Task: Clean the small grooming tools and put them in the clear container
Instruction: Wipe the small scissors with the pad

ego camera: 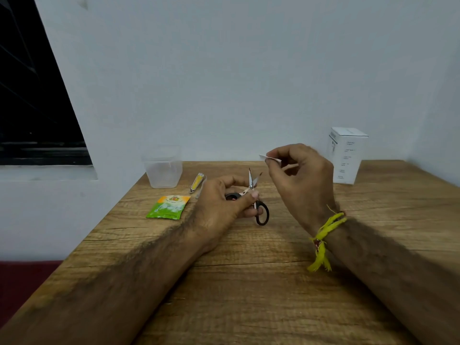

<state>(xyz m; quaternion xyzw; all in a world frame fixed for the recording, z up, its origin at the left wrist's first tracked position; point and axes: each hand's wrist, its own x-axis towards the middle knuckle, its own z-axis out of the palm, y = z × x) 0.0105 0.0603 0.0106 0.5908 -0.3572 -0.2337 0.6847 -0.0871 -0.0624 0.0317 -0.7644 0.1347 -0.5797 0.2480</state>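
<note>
I work at the table (pixel 249 282), with the box (pixel 347 155) standing at its far right and the container (pixel 163 168) at its far left, open and, as far as I can see, holding nothing yet. Near the container lies the green packet (pixel 168 207), and between them the clipper (pixel 197 183), untouched.

My left hand (pixel 224 202) grips the scissors (pixel 252 195) by the handles just above the table, blades parted and pointing up and away from me. My right hand (pixel 298 175) hovers above the blades, thumb and forefinger pinching a small white wipe (pixel 270 158).

To do this well, I judge I should keep the left grip firm so the blades stay apart, fold the wipe over one blade and draw it from pivot to tip, never against the edge. Then the other blade, then the pivot, where grime likely hides. The points are sharp; my fingers should stay behind the wipe.
</note>
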